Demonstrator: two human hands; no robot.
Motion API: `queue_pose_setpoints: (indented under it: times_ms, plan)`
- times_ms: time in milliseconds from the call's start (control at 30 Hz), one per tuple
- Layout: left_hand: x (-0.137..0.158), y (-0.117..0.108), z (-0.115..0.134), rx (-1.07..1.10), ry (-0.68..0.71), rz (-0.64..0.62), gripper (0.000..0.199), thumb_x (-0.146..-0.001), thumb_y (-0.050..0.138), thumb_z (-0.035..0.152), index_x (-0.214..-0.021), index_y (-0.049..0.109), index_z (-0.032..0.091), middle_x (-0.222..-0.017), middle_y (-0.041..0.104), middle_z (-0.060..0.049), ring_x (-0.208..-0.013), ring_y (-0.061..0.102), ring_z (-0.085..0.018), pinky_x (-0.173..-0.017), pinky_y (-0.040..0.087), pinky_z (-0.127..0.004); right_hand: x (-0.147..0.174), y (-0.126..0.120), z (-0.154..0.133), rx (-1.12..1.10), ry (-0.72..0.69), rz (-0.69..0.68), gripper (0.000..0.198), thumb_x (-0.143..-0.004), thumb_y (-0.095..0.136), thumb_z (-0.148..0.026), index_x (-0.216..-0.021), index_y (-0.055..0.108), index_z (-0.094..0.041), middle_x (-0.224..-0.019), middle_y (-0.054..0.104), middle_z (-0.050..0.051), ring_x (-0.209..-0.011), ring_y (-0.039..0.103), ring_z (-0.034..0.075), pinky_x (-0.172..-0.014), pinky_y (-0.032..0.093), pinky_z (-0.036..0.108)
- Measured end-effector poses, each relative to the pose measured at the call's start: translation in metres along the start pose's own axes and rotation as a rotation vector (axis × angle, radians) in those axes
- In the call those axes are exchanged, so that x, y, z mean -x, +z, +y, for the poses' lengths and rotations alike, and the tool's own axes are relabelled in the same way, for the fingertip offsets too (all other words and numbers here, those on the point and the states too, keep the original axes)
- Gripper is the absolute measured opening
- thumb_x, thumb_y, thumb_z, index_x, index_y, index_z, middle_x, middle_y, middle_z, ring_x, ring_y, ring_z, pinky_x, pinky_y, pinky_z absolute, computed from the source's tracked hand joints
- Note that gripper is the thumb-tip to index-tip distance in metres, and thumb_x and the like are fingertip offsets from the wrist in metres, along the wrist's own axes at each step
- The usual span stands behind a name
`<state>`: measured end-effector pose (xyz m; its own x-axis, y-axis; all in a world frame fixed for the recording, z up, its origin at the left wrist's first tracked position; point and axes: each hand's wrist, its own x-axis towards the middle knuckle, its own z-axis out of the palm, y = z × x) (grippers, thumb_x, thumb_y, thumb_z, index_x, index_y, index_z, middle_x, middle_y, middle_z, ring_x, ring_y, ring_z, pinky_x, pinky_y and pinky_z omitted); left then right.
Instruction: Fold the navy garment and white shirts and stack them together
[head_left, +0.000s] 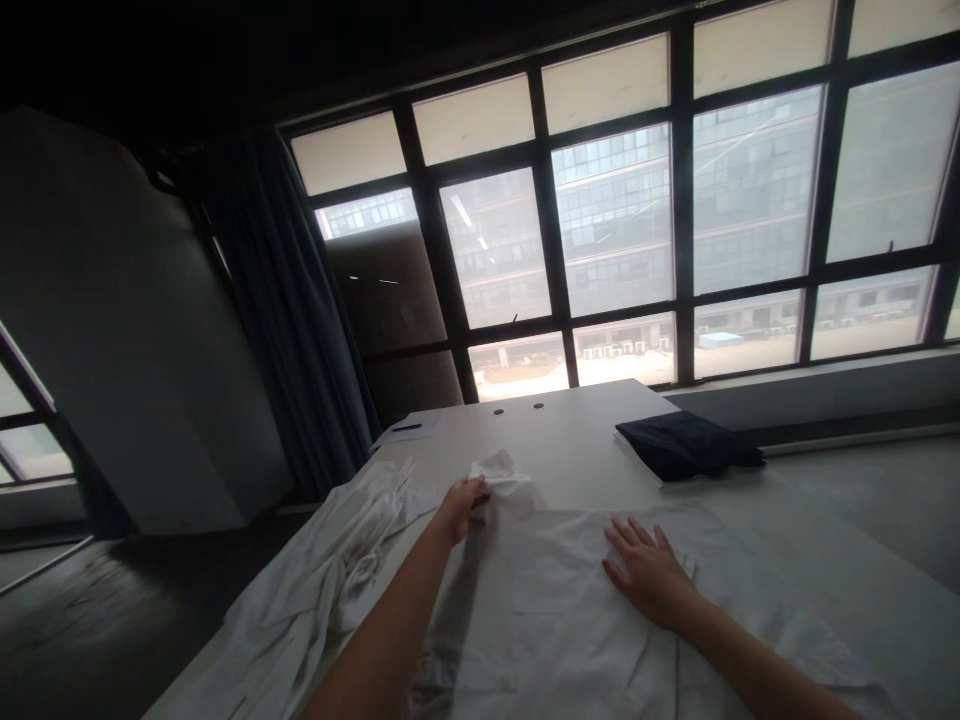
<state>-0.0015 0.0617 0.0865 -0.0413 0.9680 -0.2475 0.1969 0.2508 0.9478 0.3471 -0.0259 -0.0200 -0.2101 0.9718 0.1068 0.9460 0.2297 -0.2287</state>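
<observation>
A white cloth garment (555, 580) lies spread over the near part of the white table, with wrinkles across it. My left hand (466, 508) is closed on a bunched part of the garment at its far left side, lifting that part a little. Flat on the garment's right side rests my right hand (649, 570), fingers spread and nothing in them. I cannot make out what kind of garment it is.
Crumpled white cloth (322, 580) lies along the table's left edge. Dark folded cloth (679, 443) sits at the right edge of the table (577, 425). Far left are a pen (407, 428) and paper (424, 432). Windows and a dark curtain (289, 320) stand beyond.
</observation>
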Motion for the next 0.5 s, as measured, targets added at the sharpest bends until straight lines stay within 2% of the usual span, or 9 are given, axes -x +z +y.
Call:
queue_pose_setpoints:
  times_ms: [67, 100, 200, 267, 333, 400, 500]
  plan:
    - [0.016, -0.014, 0.004, -0.110, -0.032, -0.104, 0.046, -0.097, 0.059, 0.055, -0.131, 0.056, 0.024, -0.132, 0.062, -0.010, -0.101, 0.071, -0.023, -0.078, 0.061, -0.035, 0.001, -0.001, -0.001, 0.000, 0.000, -0.002, 0.067, -0.097, 0.035, -0.056, -0.153, 0.044, -0.021, -0.163, 0.035, 0.009, -0.152, 0.024, 0.034, -0.121, 0.008, 0.063]
    - [0.025, -0.022, 0.005, -0.177, -0.072, -0.171, 0.049, -0.091, 0.066, 0.057, -0.125, 0.060, 0.023, -0.128, 0.065, -0.011, -0.094, 0.074, -0.025, -0.072, 0.061, -0.036, 0.001, -0.002, -0.001, -0.001, 0.001, -0.003, 0.067, -0.097, 0.034, -0.056, -0.153, 0.044, -0.021, -0.163, 0.035, 0.009, -0.152, 0.024, 0.034, -0.121, 0.008, 0.063]
    - [0.045, -0.045, 0.006, -0.409, -0.244, -0.355, 0.055, -0.062, 0.091, 0.054, -0.098, 0.071, 0.018, -0.104, 0.073, -0.016, -0.068, 0.075, -0.037, -0.056, 0.060, -0.047, 0.002, -0.002, -0.001, -0.002, 0.003, -0.010, 0.066, -0.097, 0.034, -0.056, -0.153, 0.044, -0.022, -0.164, 0.034, 0.009, -0.152, 0.023, 0.034, -0.121, 0.007, 0.063]
    - [0.049, -0.056, 0.007, -0.544, -0.314, -0.398, 0.052, -0.053, 0.094, 0.052, -0.083, 0.072, 0.016, -0.088, 0.075, -0.016, -0.060, 0.073, -0.040, -0.052, 0.058, -0.051, 0.001, -0.001, -0.001, 0.000, 0.003, -0.012, 0.066, -0.097, 0.034, -0.056, -0.153, 0.044, -0.022, -0.164, 0.033, 0.010, -0.153, 0.023, 0.034, -0.121, 0.006, 0.063]
    - [0.044, -0.059, 0.007, -0.648, -0.299, -0.353, 0.046, -0.058, 0.091, 0.053, -0.076, 0.070, 0.016, -0.078, 0.074, -0.015, -0.061, 0.073, -0.040, -0.056, 0.057, -0.050, 0.001, 0.000, -0.001, -0.001, 0.002, -0.006, 0.067, -0.097, 0.034, -0.057, -0.153, 0.044, -0.022, -0.164, 0.033, 0.010, -0.153, 0.022, 0.034, -0.121, 0.006, 0.063]
    - [0.034, -0.055, 0.006, -0.720, -0.206, -0.232, 0.040, -0.065, 0.085, 0.052, -0.074, 0.067, 0.018, -0.076, 0.074, -0.013, -0.073, 0.074, -0.038, -0.066, 0.057, -0.045, 0.001, 0.001, 0.000, -0.007, 0.000, -0.001, 0.067, -0.097, 0.034, -0.057, -0.153, 0.044, -0.022, -0.164, 0.033, 0.010, -0.153, 0.022, 0.034, -0.121, 0.006, 0.063]
    - [0.019, -0.042, -0.002, -0.763, -0.020, 0.014, 0.032, -0.073, 0.077, 0.047, -0.087, 0.065, 0.020, -0.099, 0.075, -0.014, -0.108, 0.068, -0.036, -0.087, 0.052, -0.039, 0.000, 0.001, 0.001, -0.016, 0.003, -0.010, 0.066, -0.097, 0.035, -0.056, -0.153, 0.044, -0.023, -0.164, 0.034, 0.009, -0.153, 0.023, 0.034, -0.121, 0.006, 0.062]
